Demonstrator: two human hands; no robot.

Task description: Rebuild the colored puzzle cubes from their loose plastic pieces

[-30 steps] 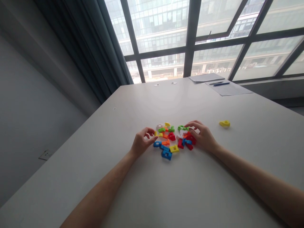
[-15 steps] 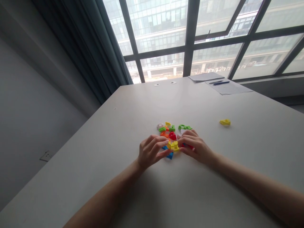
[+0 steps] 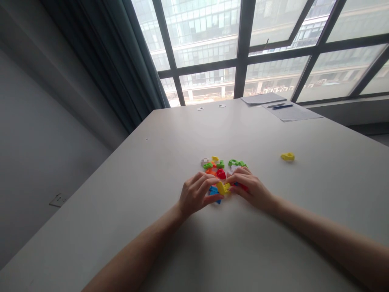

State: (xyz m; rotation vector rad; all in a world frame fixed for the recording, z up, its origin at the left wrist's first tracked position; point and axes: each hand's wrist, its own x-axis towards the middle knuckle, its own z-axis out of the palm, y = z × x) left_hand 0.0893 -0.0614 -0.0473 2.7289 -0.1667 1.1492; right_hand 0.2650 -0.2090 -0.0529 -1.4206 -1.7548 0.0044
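Between my two hands are yellow plastic toy block pieces (image 3: 223,188), held just above the table. My left hand (image 3: 197,192) pinches their left side with thumb and fingers. From the right, my right hand (image 3: 249,185) grips the other side with its fingertips. Whether the yellow pieces are joined, I cannot tell. Blue pieces (image 3: 214,194) lie under and beside my left fingertips. A red piece (image 3: 221,174) and an orange piece (image 3: 210,172) sit just beyond the hands. My right hand partly covers a white piece (image 3: 234,168) and another red piece.
Green pieces (image 3: 233,162), a pale round piece (image 3: 205,161) and a small yellow piece (image 3: 215,158) lie at the pile's far side. A separate yellow piece (image 3: 287,156) rests to the right on the white table (image 3: 127,194). Papers (image 3: 291,113) and pens (image 3: 282,106) lie near the window.
My left hand has shifted slightly right, toward my right hand. The yellow pieces between the hands have turned, and more of the blue pieces shows.
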